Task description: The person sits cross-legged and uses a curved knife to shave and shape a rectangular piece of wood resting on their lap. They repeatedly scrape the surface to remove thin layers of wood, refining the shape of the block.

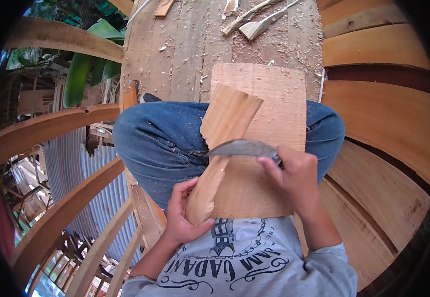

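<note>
A piece of wood (229,116), wide at its far end and narrower toward me, slants across my lap. Around its near end my left hand (183,218) is closed, thumb on one side and fingers on the other. My right hand (294,173) grips a curved knife (244,147), its handle mostly hidden in the fist. The blade points left and lies across the middle of the wood piece, at or just over its surface. Beneath the piece, a broad flat board (274,109) rests over my legs in blue jeans (150,143).
Wood shavings cover the plank floor (185,59) ahead. A whittled paddle-like piece (262,27) and a rough stick (247,17) lie at the far side. Slatted wooden rails (51,123) stand at the left, with corrugated metal sheet (94,173) below; a plank wall (378,104) stands at the right.
</note>
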A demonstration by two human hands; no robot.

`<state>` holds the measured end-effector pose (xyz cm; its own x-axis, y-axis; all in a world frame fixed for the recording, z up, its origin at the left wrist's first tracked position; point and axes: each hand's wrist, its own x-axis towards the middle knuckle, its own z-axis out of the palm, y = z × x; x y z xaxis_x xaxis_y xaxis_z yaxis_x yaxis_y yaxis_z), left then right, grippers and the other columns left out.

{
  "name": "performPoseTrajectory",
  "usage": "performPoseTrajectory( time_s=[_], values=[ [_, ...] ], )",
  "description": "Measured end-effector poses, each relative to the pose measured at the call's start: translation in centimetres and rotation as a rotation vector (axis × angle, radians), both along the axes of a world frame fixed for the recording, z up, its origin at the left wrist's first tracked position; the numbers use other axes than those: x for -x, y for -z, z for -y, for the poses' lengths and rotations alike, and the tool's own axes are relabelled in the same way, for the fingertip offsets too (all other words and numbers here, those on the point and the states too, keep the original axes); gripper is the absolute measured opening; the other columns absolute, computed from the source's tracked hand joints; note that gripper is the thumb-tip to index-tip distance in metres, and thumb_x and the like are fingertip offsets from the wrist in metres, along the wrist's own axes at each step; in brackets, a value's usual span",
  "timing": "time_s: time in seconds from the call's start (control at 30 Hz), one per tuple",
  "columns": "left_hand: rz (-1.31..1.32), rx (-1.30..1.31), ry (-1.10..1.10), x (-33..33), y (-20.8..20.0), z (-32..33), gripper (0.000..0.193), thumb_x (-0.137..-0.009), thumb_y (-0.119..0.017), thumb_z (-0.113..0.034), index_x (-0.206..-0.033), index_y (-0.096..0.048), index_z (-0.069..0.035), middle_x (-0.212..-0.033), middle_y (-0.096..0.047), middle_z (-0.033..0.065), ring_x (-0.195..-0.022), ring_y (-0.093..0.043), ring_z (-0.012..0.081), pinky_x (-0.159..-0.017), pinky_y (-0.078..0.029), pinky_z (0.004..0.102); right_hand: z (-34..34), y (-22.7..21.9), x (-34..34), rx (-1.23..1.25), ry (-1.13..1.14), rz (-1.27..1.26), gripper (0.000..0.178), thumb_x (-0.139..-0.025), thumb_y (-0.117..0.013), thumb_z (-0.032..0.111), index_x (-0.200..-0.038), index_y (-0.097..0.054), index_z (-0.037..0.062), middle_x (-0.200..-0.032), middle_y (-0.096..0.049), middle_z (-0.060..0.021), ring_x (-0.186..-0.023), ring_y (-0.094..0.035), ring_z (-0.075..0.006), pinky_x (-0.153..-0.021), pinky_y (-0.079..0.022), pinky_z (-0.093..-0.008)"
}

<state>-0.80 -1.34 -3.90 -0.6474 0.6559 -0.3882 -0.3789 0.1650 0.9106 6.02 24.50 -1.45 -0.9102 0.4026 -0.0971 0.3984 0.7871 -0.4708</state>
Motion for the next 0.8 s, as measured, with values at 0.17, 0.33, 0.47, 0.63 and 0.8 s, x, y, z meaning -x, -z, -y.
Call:
performPoseTrajectory(
  time_s=[0.17, 0.33, 0.47, 0.63, 0.8],
  values=[
    [-0.078, 0.044, 0.041, 0.1, 0.2, -0.2, 0.083, -0.063, -0.08, -0.013, -0.133, -0.038, 0.002, -0.121, -0.053, 0.0163, -0.115, -0.053, 0.0228, -0.1, -0.039, 0.0335, -3.3, 1.8, 0.6, -0.217, 0.052, -0.073, 0.051, -0.082, -0.068, 0.048, -0.061, -0.052, 0.0046, -0.053, -0.052, -0.0146, -0.05, -0.058, -0.0301, -0.047, -0.043, -0.038],
    [-0.163, 0.07, 0.09, 0.2, 0.3, 0.6, 0.083, -0.061, -0.081, -0.015, -0.131, -0.04, 0.002, -0.12, -0.056, 0.0172, -0.113, -0.056, 0.0235, -0.098, -0.042, 0.0337, -9.5, 2.7, 0.4, -0.051, 0.58, -0.09, 0.054, -0.094, -0.056, 0.043, -0.064, -0.055, -0.002, -0.055, -0.052, -0.0207, -0.05, -0.05, -0.0295, -0.051, -0.04, -0.0363],
    [-0.157, 0.09, 0.085, 0.2, 0.3, 0.4, 0.083, -0.06, -0.082, -0.016, -0.13, -0.041, 0.002, -0.118, -0.057, 0.0175, -0.111, -0.057, 0.0239, -0.096, -0.043, 0.0337, -5.4, 1.7, -1.2, 0.054, 0.406, -0.163, 0.045, -0.089, -0.064, 0.037, -0.064, -0.057, 0.0002, -0.053, -0.052, -0.0169, -0.046, -0.049, -0.025, -0.048, -0.04, -0.0361],
    [-0.157, 0.07, 0.053, 0.0, 0.3, 0.0, 0.081, -0.061, -0.081, -0.016, -0.13, -0.042, 0.002, -0.116, -0.058, 0.0175, -0.108, -0.059, 0.0242, -0.095, -0.044, 0.0332, -0.4, 1.0, 0.0, -0.045, -0.005, -0.027, 0.051, -0.079, -0.071, 0.048, -0.06, -0.052, 0.0052, -0.053, -0.052, -0.0143, -0.047, -0.055, -0.0323, -0.045, -0.043, -0.0389],
    [-0.227, 0.11, 0.11, 0.4, 0.0, -0.3, 0.081, -0.061, -0.081, -0.016, -0.13, -0.042, 0.002, -0.116, -0.058, 0.0176, -0.108, -0.06, 0.0252, -0.094, -0.045, 0.0332, -6.4, 3.4, 0.7, -0.127, 0.374, -0.076, 0.055, -0.085, -0.064, 0.05, -0.064, -0.054, 0.0001, -0.057, -0.052, -0.0207, -0.049, -0.047, -0.0343, -0.048, -0.039, -0.0391]
  ],
)
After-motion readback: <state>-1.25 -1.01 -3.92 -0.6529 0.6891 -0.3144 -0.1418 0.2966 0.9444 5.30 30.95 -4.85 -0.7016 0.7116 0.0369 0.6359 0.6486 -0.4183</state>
